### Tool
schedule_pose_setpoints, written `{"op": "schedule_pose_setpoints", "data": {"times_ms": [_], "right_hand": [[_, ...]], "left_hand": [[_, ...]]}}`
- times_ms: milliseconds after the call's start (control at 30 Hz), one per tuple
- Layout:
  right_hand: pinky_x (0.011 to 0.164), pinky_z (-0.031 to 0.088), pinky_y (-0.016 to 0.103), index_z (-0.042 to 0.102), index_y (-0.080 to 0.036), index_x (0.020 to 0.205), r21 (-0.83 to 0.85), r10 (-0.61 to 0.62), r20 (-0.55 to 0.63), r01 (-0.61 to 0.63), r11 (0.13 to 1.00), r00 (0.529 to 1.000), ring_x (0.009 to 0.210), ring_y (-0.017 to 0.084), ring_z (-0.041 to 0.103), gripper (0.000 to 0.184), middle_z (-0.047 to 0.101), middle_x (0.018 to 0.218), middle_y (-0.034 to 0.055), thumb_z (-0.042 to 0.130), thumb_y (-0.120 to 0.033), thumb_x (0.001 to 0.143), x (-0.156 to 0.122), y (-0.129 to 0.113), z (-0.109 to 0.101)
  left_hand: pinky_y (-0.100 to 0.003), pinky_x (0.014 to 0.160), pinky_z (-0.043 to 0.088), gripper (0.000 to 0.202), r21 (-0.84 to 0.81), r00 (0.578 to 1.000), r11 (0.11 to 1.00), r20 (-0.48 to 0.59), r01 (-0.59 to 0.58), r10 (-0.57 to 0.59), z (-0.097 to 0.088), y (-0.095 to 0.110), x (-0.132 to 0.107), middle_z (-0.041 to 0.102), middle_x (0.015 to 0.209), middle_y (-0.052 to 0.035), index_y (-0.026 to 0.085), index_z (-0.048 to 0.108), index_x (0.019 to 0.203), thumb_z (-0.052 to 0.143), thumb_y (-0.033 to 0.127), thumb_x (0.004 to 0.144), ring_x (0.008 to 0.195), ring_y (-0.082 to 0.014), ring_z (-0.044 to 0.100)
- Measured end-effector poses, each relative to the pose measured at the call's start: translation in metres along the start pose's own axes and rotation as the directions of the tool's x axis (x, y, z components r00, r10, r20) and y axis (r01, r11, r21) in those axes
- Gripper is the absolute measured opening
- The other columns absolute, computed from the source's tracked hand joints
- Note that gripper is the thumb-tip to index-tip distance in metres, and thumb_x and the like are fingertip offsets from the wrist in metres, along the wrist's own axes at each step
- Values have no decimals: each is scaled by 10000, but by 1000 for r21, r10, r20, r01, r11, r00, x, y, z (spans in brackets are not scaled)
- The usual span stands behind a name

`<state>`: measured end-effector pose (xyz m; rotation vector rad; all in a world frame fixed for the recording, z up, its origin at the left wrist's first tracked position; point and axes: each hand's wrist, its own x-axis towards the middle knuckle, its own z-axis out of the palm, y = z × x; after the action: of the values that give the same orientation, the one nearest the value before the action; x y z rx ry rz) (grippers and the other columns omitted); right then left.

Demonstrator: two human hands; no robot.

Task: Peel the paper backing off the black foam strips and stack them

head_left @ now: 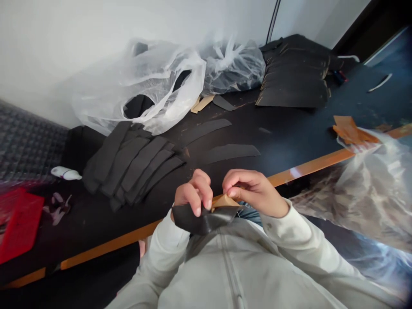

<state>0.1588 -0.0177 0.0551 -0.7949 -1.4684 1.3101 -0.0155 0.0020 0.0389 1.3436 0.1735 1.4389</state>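
Close to my chest, my left hand (195, 192) pinches a black, glossy, curved strip (193, 219) between fingers and thumb. A tan, paper-like layer (228, 200) stands up from the strip's right part, partly separated from it. Its raised tip is between the thumb and forefinger of my right hand (254, 189), which are closed together. Just beyond my hands, a flat dark curved piece (233, 152) lies on the black table (277, 137), with a similar dark piece (210, 128) behind it.
A fanned pile of dark strips (131, 163) lies left, near a white bottle (66, 173) and red basket (24, 223). Clear plastic bags (164, 81) and stacked black panels (294, 77) stand along the wall. Orange pieces (352, 131) and a large plastic bag (370, 184) are right.
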Motion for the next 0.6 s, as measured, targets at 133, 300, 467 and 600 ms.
{"op": "schedule_pose_setpoints", "data": {"times_ms": [133, 300, 467, 600], "right_hand": [[548, 391, 222, 624, -175, 760, 82, 116, 33, -118, 990, 993, 612, 91, 476, 287, 568, 705, -6, 645, -427, 897, 1, 9, 8], [542, 340, 222, 573, -171, 763, 116, 216, 159, -235, 965, 963, 597, 81, 397, 342, 491, 675, -32, 622, -481, 899, -3, 17, 14], [521, 304, 220, 562, -172, 788, 75, 282, 215, -304, 950, 935, 581, 75, 360, 340, 447, 658, -49, 614, -489, 900, -8, 18, 14], [526, 325, 224, 570, -176, 777, -52, 295, 126, -291, 955, 947, 597, 84, 397, 352, 484, 693, -28, 592, -502, 907, -12, 14, 8]], "left_hand": [[-316, 625, 290, 437, -149, 1000, 989, -13, -3, 1, 3, 4, 1, 418, 492, 6, 224, 422, 571, 669, 364, 903, 622, -190, 337], [-308, 622, 283, 372, -228, 998, 974, -57, -5, -8, 12, 20, 10, 370, 457, 18, 235, 477, 598, 701, 302, 888, 609, -187, 315], [-291, 608, 289, 272, -266, 998, 963, 15, -50, 56, 11, 27, 16, 367, 436, 38, 276, 561, 661, 712, 312, 885, 587, -177, 283], [-319, 647, 307, 239, -125, 986, 984, 90, -130, 142, 8, 39, 16, 438, 455, 42, 299, 595, 681, 707, 325, 891, 595, -170, 312]]}}
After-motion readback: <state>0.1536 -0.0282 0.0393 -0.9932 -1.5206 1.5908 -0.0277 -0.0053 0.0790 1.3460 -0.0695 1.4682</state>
